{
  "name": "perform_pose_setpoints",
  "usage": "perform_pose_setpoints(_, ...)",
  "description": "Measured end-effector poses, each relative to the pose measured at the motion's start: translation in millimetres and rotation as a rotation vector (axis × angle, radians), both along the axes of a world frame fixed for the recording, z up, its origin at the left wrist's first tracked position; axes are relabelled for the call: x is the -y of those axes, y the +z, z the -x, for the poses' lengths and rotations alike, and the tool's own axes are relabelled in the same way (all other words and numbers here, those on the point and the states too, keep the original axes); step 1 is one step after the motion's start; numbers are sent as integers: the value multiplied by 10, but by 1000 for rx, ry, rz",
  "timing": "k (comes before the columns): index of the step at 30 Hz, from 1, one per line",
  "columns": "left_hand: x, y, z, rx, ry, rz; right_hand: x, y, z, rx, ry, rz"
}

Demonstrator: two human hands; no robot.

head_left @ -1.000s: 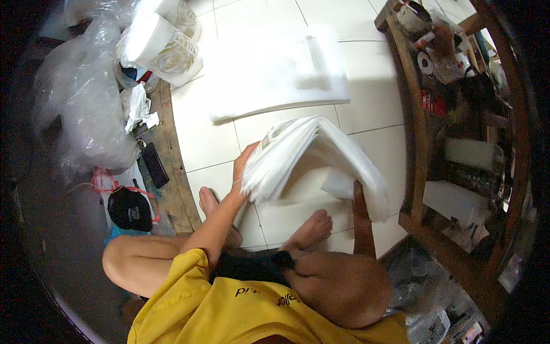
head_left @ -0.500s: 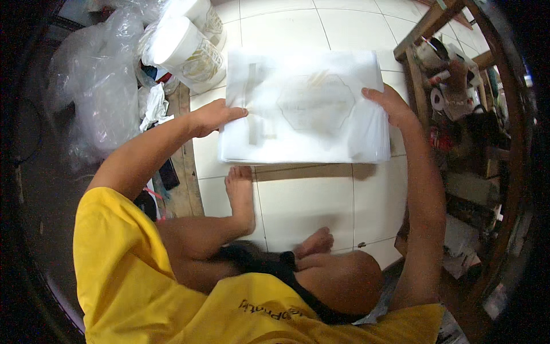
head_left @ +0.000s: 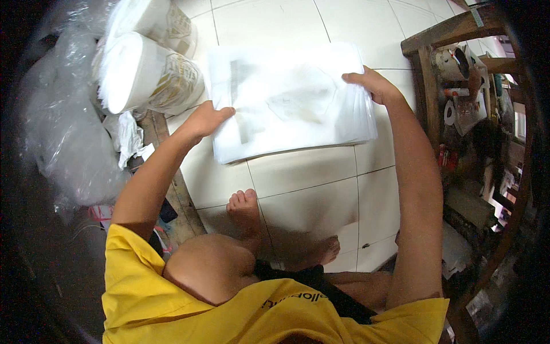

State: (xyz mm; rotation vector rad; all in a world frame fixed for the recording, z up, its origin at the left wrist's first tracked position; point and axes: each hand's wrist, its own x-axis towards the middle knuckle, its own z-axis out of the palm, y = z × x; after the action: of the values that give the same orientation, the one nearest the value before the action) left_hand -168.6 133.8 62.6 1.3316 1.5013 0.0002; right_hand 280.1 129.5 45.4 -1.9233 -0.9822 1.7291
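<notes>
Between my two hands is a stack of white, translucent plastic sheets or bags (head_left: 286, 109) with a faint printed outline on top. My left hand (head_left: 207, 119) grips its left edge, thumb laid on the upper face. At the opposite edge, my right hand (head_left: 375, 85) pinches the stack the same way, and the layers fan out slightly beneath it. Both hands' other fingers are hidden under the sheets. The stack is held over the tiled floor, in front of my bare feet.
White printed rolls or tubs (head_left: 163, 74) stand at the far left, beside a heap of clear plastic wrap (head_left: 74, 126). A wooden plank (head_left: 177, 189) runs along my left. To the right, a wooden shelf frame (head_left: 425, 86) holds a tape roll (head_left: 450, 113) and other clutter.
The stack has shifted slightly left in view and now tilts, its left side lower. Both hands have kept their hold. The surroundings have shifted as the view turned.
</notes>
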Motion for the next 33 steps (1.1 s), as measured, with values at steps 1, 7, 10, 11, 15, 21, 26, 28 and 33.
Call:
perform_pose_setpoints(1, 13, -30, 14, 26, 15, 12, -26, 26, 25, -45, 2, -1)
perform_pose_setpoints(7, 75, -215, 74, -46, -56, -128, 47, 211, 226, 27, -115, 17)
perform_pose_setpoints(10, 129, -40, -70, -188, -23, -165, 42, 73, 153, -2, -92, 3)
perform_pose_setpoints(11, 137, -24, -62, -151, 6, -157, 45, 56, 147, 14, -75, -14)
perform_pose_setpoints(15, 215, 331, -88, -268, 39, -229, 56, -11, 103, 139, -38, -53)
perform_pose_setpoints(21, 323, 368, -486, -50, -359, -1085, 59, 61, 82, 268, 81, -138)
perform_pose_setpoints(26, 300, -152, -1109, -232, -836, -872, 35, -108, 22, 330, 124, -164)
perform_pose_setpoints(28, 300, -292, -1138, -285, -819, -822, 33, -143, 35, 339, 130, -159)
perform_pose_setpoints(33, 370, -449, -1093, -301, -817, -824, 26, 19, 121, 260, 163, -181)
